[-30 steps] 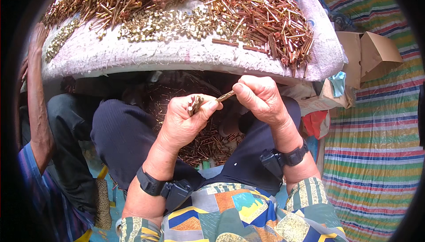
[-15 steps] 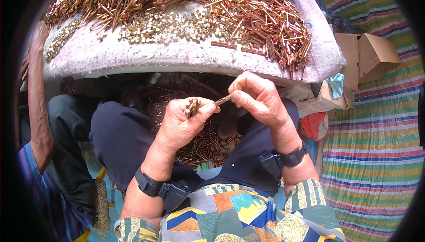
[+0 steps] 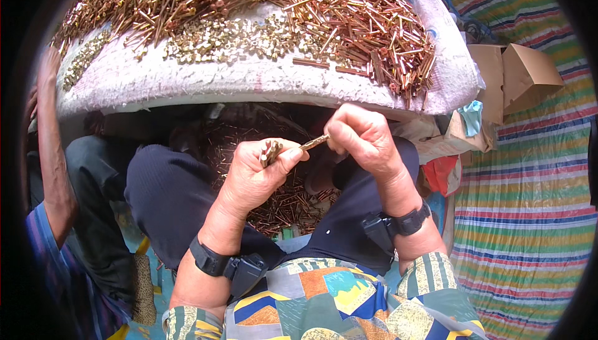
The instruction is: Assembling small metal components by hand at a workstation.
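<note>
My left hand (image 3: 244,177) is closed, with several thin brass-coloured metal bolts (image 3: 270,152) bunched in its curled fingers. Between its thumb and forefinger it pinches one more slim bolt (image 3: 314,142), which points to the right. At that bolt's other end, my right hand (image 3: 366,142) has its thumb and fingers pressed together; whether a nut sits there is hidden. Both hands are held over my lap, just in front of the table edge. On the white sacking of the table lie small brass-coloured nuts (image 3: 233,40) and a heap of long copper-coloured bolts (image 3: 398,38).
At the left sits another person, whose forearm (image 3: 52,153) rests up against the table. Loose bolts (image 3: 286,212) lie below, between my knees. Cardboard boxes (image 3: 529,78) stand to the right, on a striped plastic sheet (image 3: 523,215).
My right thumb and fingers have curled in more tightly at the bolt's end. My left hand has stayed nearly still. The other person's hand has dropped slightly.
</note>
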A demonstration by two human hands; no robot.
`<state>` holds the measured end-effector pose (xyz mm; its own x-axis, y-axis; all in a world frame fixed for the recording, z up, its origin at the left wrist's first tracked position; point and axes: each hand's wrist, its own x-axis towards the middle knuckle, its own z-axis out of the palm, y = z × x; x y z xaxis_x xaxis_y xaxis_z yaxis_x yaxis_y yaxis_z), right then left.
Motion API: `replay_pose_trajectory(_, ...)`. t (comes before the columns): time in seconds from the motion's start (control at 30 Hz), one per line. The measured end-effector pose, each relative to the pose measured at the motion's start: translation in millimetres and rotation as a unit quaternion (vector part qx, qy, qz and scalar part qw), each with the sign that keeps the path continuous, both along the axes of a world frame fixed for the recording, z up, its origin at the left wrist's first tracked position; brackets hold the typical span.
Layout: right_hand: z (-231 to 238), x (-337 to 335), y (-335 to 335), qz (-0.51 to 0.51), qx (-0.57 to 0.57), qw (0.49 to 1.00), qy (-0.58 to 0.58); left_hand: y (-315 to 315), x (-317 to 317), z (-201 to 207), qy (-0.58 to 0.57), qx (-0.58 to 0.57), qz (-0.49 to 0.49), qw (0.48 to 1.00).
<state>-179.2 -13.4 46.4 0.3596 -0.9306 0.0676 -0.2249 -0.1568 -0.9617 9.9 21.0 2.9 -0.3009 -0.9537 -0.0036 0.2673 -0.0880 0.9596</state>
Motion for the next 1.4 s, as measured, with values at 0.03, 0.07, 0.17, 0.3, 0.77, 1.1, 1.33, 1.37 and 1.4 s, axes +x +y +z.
replay_pose_trajectory(0.03,2,5,3,-0.036,0.007,0.998,-0.043,-1,1,0,0.007,0.002,-0.001,1.000)
replay_pose_trajectory(0.07,0,4,4,-0.019,-0.001,0.999,-0.038,0,1,0,0.007,0.003,-0.001,1.000)
replay_pose_trajectory(0.17,-2,-11,-1,0.094,0.020,0.995,0.039,1,1,0,0.000,-0.007,-0.008,1.000)
replay_pose_trajectory(0.3,0,2,6,-0.022,0.022,0.999,-0.044,0,0,0,-0.005,-0.003,-0.007,1.000)
replay_pose_trajectory(0.77,-5,-3,5,0.056,0.034,0.998,0.005,1,5,0,-0.015,0.000,-0.011,1.000)
replay_pose_trajectory(1.1,-11,1,8,0.011,-0.034,0.985,0.171,0,7,4,-0.029,0.070,-0.011,0.997)
replay_pose_trajectory(1.33,-4,36,14,0.047,-0.093,0.989,0.105,0,8,-10,-0.013,0.075,-0.099,0.992)
replay_pose_trajectory(1.37,-10,39,13,0.051,-0.115,0.987,0.102,-1,7,-14,0.000,0.060,-0.109,0.992)
replay_pose_trajectory(1.4,-11,40,14,0.056,-0.078,0.993,0.068,-1,7,-9,0.004,0.052,-0.110,0.993)
